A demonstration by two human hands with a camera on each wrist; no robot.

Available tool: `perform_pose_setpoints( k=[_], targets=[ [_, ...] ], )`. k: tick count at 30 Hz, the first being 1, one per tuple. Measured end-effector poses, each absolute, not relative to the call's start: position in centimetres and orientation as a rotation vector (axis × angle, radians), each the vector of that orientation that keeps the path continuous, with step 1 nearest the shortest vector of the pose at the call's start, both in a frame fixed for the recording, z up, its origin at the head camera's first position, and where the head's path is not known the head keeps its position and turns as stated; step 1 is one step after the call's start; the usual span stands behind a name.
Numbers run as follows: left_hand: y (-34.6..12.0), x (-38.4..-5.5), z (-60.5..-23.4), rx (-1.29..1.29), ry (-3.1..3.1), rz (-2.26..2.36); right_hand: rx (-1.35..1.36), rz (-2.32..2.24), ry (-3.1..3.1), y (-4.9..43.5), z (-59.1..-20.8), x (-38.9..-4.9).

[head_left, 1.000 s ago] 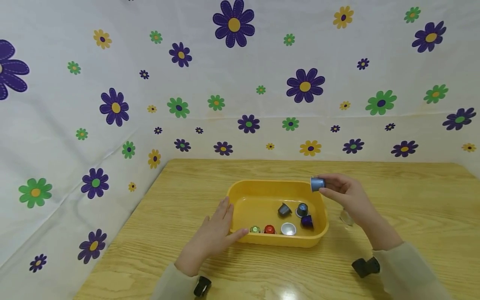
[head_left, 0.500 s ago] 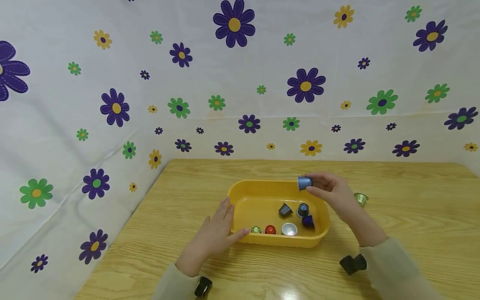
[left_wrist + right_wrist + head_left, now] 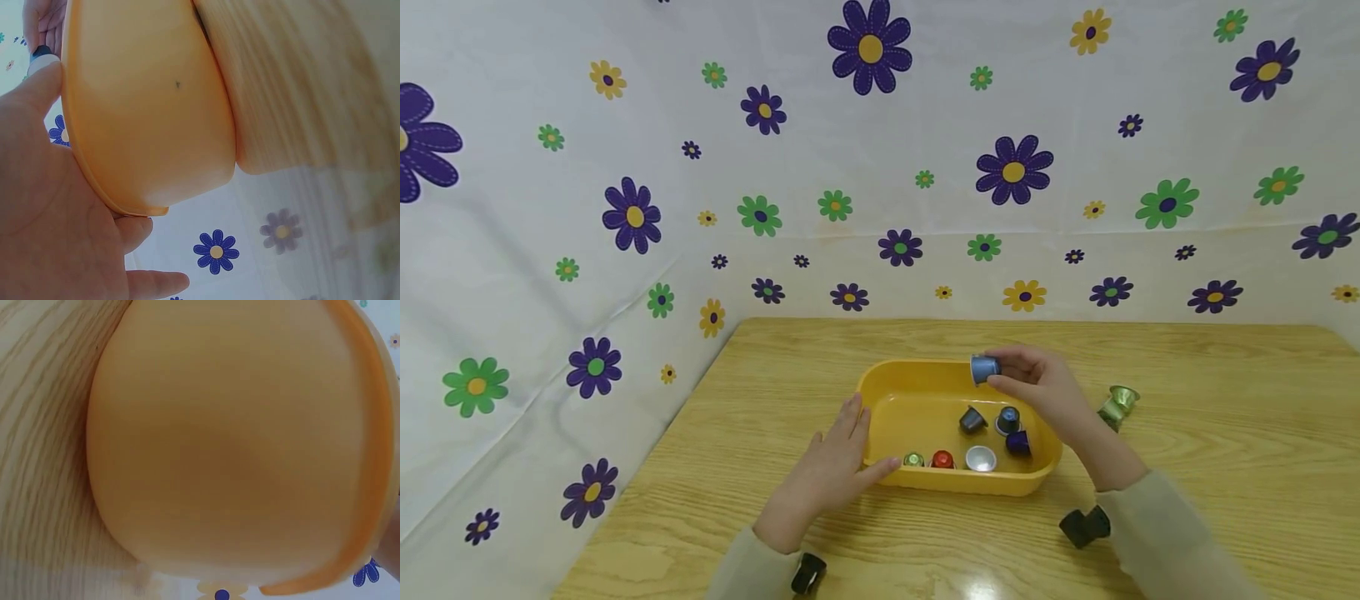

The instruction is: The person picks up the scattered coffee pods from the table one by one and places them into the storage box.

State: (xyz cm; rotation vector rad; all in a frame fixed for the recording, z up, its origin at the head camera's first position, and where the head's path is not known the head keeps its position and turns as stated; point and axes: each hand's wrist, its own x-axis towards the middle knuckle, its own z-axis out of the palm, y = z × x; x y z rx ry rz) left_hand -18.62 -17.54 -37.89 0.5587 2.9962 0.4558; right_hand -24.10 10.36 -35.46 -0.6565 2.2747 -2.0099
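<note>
My right hand (image 3: 1048, 387) pinches a light blue coffee capsule (image 3: 983, 369) between thumb and fingertips, held sideways above the back part of a yellow plastic tray (image 3: 962, 482). My left hand (image 3: 820, 479) rests on the tray's left end, its fingers extended along the rim and the thumb on the front edge. Inside the tray lie a grey capsule (image 3: 972, 421), a dark blue one (image 3: 1008, 420), a purple one (image 3: 1018, 442), a silver-white one (image 3: 981, 458), a red one (image 3: 942, 460) and a green one (image 3: 913, 459). The tray's outer wall (image 3: 219, 437) fills most of the right wrist view.
On the wooden table (image 3: 715, 467), right of the tray, light green capsules (image 3: 1123, 397) lie partly behind my right forearm. A flower-patterned white cloth (image 3: 820, 167) hangs behind the table and along its left side.
My right hand has moved left with the blue capsule, from the tray's right corner to over its back part. The green capsules have come out from behind it. My left hand stays put.
</note>
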Motion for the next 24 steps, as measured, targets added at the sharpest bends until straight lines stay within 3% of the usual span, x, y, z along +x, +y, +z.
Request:
perform_pose_setpoints(
  k=[24],
  targets=[
    [-17.6, -18.6, -37.8, 0.531, 2.973, 0.453, -0.725, -1.943, 2.259, 6.0, -35.6, -24.2]
  ],
)
